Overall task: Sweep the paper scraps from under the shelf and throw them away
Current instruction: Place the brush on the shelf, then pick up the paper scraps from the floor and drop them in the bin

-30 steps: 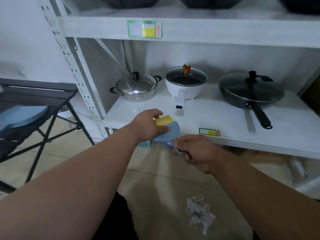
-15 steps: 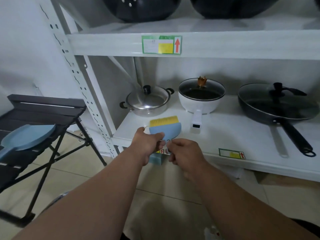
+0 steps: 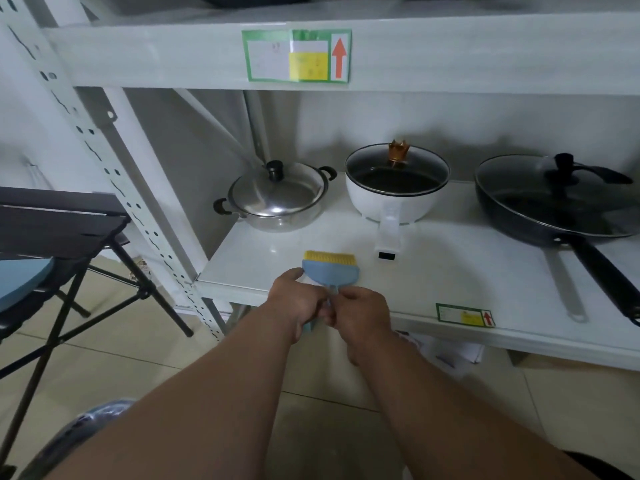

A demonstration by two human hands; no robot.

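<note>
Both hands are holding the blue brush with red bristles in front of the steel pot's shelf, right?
Not quite: the head view shows yellow bristles, not red. Both the left hand and right hand hold the blue brush in front of the steel pot's shelf.

The brush (image 3: 330, 271) handle is hidden inside the left hand (image 3: 299, 301) and right hand (image 3: 360, 315), so the grip on it cannot be made out. The frying pan (image 3: 554, 202) is cut off at the right edge. White papers (image 3: 450, 349) under the shelf (image 3: 450, 271) are mostly hidden by its front lip. The label (image 3: 298, 55) print is too blurred to read.
</note>
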